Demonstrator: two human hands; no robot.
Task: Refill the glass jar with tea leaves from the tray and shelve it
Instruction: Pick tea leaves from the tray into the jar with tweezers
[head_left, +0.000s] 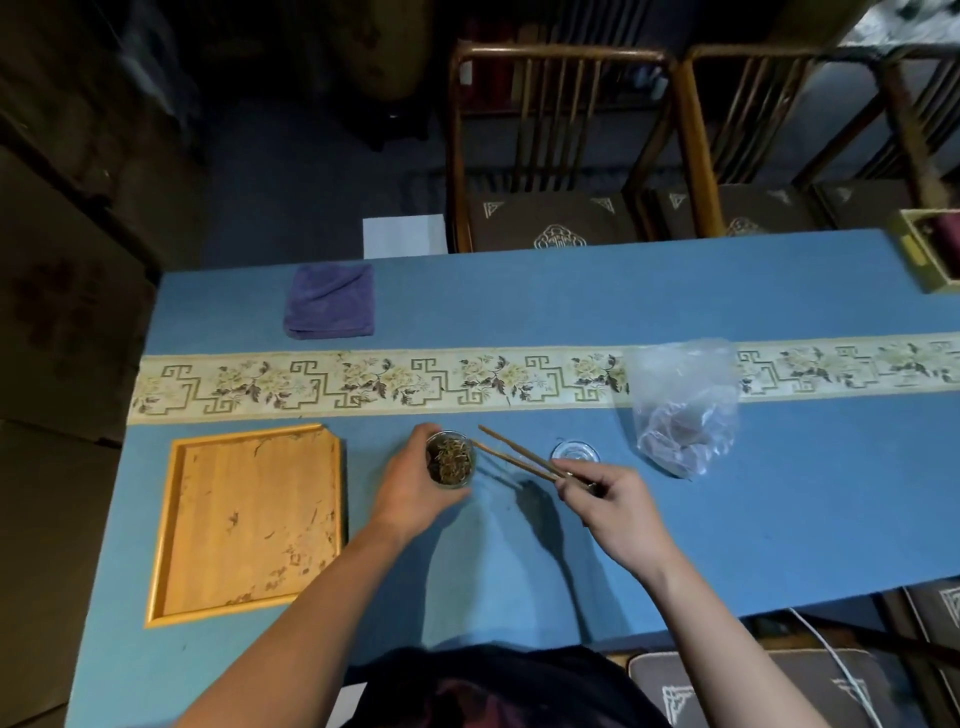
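Nearest the camera: dark shirt front (498, 691), below the table (519, 571) edge. All places below given relative to the jar (450, 459).

Table: blue cloth, patterned runner (363, 384) across it beyond the jar.

Tray (249, 519): wooden, left of the jar, close but apart. Nearly bare; only scattered tea scraps (291, 558) left on it.

Bag (685, 405): clear plastic, well right of the jar, dark contents inside.

Towel (330, 300): purple, folded, far beyond the jar, past the runner.

Left hand (415, 488): fingers and thumb curled round the jar wall, steadying it upright on the table.

Right hand (608, 493): right of the jar, pinching the rear end of the tongs (519, 456); tips just at the jar rim, apparently carrying nothing.

Lid (575, 451): glass, flat on the table right of the jar, beyond the tongs.

Jar: open, filled with tea (451, 458) close to the rim.

Step in hand, judged: filling near its end, last leaves transferred or tamped.

Next move, judged: gather remaining scraps from the tray if wanted, set tongs down, fit lid squarely, keep left grip firm, then carry to a shelf. No shelf identified in view.
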